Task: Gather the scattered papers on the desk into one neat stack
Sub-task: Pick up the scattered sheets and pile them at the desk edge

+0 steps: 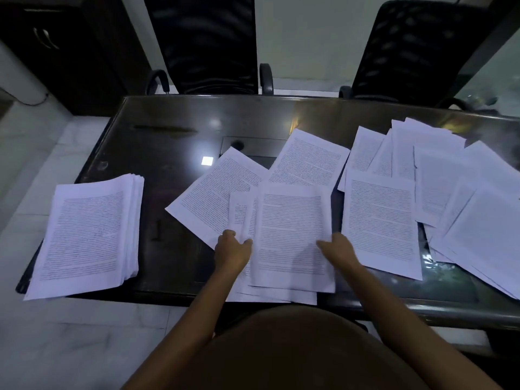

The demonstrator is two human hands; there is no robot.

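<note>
Closest to us, our left hand (232, 250) and right hand (337, 249) grasp a small bundle (292, 237) of printed sheets by its side edges. The left has its fingers curled at the edge; the right lays its thumb on top, with the fingers hidden beneath. The bundle lies at the near edge of the desk (168, 142) with its lower sheets fanned out of line. We would do well to lift it a little, stand it on edge and tap it square before joining it to the rest. Thin paper buckles if squeezed, so a light hold serves better. To the left, well apart, sits the thick stack (87, 232), its right side stepped rather than flush. Just right of the bundle lies a single page (380, 220), and beyond the bundle two tilted pages (309, 161) poke out. Farther right, loose sheets (461, 190) overlap in a wide spread. The desk top is dark and glossy, so paper should slide easily. Behind it stand two black mesh chairs (202, 43).
</note>
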